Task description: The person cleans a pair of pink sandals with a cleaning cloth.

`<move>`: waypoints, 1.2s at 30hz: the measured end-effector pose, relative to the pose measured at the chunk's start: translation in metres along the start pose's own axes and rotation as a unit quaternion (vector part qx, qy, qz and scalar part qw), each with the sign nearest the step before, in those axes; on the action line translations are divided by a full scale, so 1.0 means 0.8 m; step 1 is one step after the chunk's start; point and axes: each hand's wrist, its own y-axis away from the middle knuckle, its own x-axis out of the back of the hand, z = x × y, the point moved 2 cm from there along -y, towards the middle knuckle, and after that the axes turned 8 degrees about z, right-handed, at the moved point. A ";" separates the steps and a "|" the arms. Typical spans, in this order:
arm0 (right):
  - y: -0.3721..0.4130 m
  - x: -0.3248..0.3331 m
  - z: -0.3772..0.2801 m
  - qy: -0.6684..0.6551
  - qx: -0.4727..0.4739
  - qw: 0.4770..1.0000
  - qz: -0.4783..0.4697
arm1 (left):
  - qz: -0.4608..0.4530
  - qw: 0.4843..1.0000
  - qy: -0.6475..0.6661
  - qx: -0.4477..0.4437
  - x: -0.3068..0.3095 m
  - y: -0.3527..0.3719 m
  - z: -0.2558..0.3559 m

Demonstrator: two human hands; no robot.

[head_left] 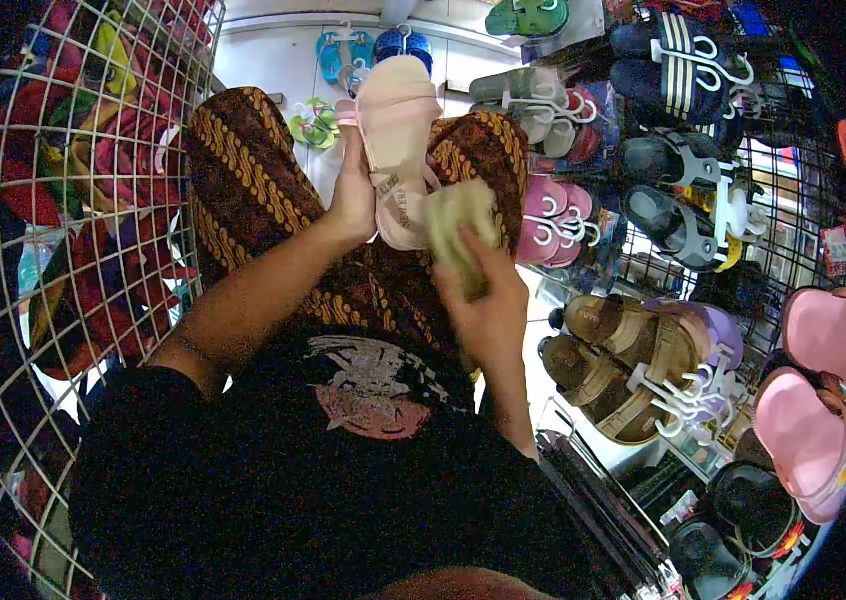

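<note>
Shirt (243,480), black with a print, nearest the camera. Right hand (488,290) closed on a folded yellow-green cloth (463,205), blurred, so probably moving; it sits against the side of the sandal near the heel, though exact contact is hard to tell. Left hand (348,205) grips 1 pale sandal (398,105) along its left edge, toe up, insole to the person, above the patterned fabric (253,165) on the lap, toward its far edge, between 2 raised knees.

Risks, as judged: only 1 hand carries the sandal, so a hard push at the heel could twist it out of the fingers, and it could drop through the gap between the knees. The cloth could snag the thin strap by the heel and strain it. Rubbing could smear the dark lettering by the heel; a dirty cloth could mark the pale insole.

Right side: brown sandals (578,365) on white hangers (678,400) hang near the right elbow; a wide swing could knock them loose. Left side: wire grid (205,45) could catch the left elbow. Farther: green flip-flops (315,130) beyond the knees, then blue sandals (331,60).
</note>
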 end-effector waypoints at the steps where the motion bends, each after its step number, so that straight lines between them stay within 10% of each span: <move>1: 0.004 -0.001 -0.005 0.007 0.033 0.999 -0.038 | -0.009 1.000 0.015 0.003 -0.003 0.001 0.002; 5: 0.008 -0.002 -0.012 0.072 -0.001 0.989 -0.128 | 0.001 0.999 -0.031 -0.035 0.000 0.006 0.000; 16: 0.004 -0.036 0.031 -0.088 -0.032 0.996 -0.008 | -0.080 0.949 -0.273 -0.133 -0.021 0.025 0.005; 23: 0.009 -0.041 0.069 -0.133 0.017 0.991 0.012 | -0.087 0.976 -0.197 0.032 0.000 0.015 0.018; 26: 0.011 -0.035 0.068 -0.428 -0.258 0.865 -0.051 | -0.168 0.962 -0.215 -0.006 -0.003 0.015 0.018; 31: 0.009 -0.047 0.084 -0.707 -0.384 0.583 -0.116 | -0.152 0.941 -0.302 -0.026 -0.016 0.025 0.017; 36: 0.005 -0.038 0.068 -0.609 -0.382 0.688 -0.099 | -0.181 0.976 -0.122 0.011 -0.010 0.013 0.006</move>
